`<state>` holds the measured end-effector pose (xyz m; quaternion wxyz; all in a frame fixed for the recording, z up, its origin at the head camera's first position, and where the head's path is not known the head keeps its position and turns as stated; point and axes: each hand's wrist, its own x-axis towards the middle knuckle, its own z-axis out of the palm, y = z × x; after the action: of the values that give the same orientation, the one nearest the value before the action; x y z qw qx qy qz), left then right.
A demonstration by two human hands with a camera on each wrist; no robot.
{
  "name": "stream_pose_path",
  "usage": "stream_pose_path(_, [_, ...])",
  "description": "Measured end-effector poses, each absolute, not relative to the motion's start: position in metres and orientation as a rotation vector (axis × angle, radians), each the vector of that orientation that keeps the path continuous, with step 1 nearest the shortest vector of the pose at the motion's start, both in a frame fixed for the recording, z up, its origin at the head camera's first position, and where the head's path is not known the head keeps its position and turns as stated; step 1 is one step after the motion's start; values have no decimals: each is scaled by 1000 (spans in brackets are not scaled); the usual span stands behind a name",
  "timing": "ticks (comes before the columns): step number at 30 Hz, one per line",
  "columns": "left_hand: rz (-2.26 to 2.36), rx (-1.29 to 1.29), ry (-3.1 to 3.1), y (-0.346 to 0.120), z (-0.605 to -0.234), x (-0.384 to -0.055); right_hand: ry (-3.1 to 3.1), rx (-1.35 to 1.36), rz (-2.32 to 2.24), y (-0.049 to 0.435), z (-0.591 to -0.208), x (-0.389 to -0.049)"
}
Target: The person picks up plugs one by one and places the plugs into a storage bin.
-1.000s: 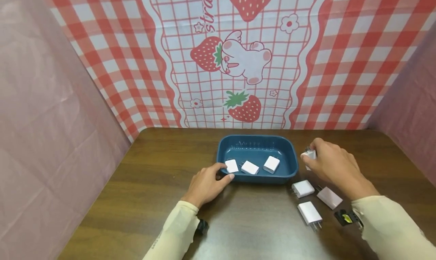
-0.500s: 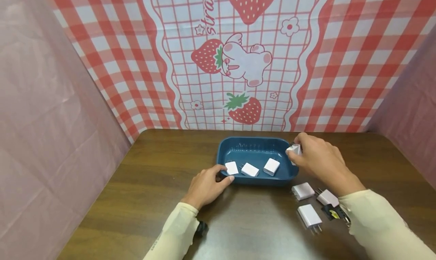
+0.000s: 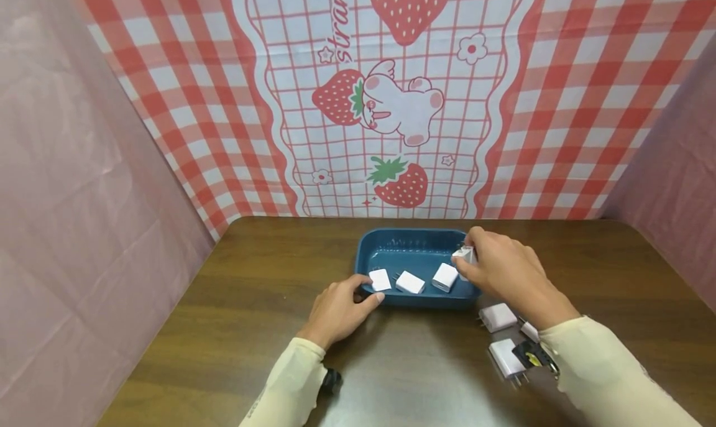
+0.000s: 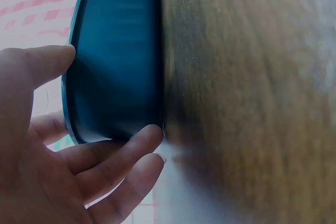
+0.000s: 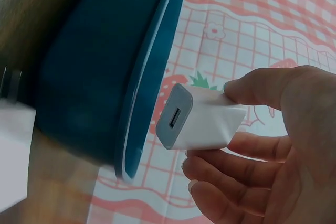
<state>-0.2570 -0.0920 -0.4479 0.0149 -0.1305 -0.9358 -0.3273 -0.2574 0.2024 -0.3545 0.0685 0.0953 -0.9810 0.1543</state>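
My right hand (image 3: pixel 508 273) pinches a white USB charger plug (image 5: pixel 205 121) between thumb and fingers, over the right end of a blue plastic tray (image 3: pixel 422 300). In the right wrist view the charger's USB port faces the tray's rim. My left hand (image 3: pixel 337 310) holds the tray at its front left corner; in the left wrist view the thumb (image 4: pixel 55 61) lies at the rim and other fingers touch the end and lower edge. Inside the tray lie a left charger (image 3: pixel 380 280), a middle charger (image 3: pixel 411 283) and a right charger (image 3: pixel 445 278).
On the wooden table (image 3: pixel 252 278), right of the tray, lie a white charger (image 3: pixel 498 317), another nearer charger (image 3: pixel 506 357) and a third (image 3: pixel 529 331) partly hidden by the right wrist's camera. A strawberry-print cloth (image 3: pixel 403 116) hangs behind the table.
My right hand has carried the charger leftward from beside the tray to over its right end. My left hand stays at the tray's corner.
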Motion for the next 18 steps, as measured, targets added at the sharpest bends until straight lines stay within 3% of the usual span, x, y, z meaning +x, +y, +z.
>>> stream_pose_path(18, [-1017,-423,-2881,-93,-449,-259,-3003,330,444,188,-363,-276])
